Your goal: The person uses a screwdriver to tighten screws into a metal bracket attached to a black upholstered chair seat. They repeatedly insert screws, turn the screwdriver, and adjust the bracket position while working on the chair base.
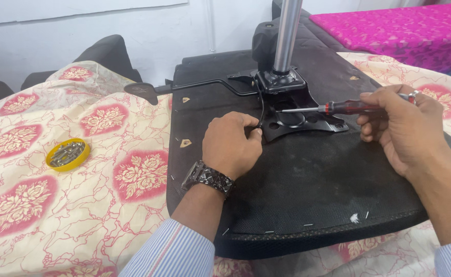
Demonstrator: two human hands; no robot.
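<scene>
On upturned black chair seat (307,190): red-handled screwdriver (338,107), light, stiff, likely steady by its handle, clamped in right hand (400,128), tip at metal mounting plate (300,120); left hand (230,143) closed, fingertips pinching plate's edge.

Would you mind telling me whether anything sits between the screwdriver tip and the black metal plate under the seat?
Nothing visible does. The right hand holds the screwdriver, and its shaft runs clear to the black metal plate. The left hand rests at the plate's left edge, beside a thin black cable, off the tool's line.
</scene>
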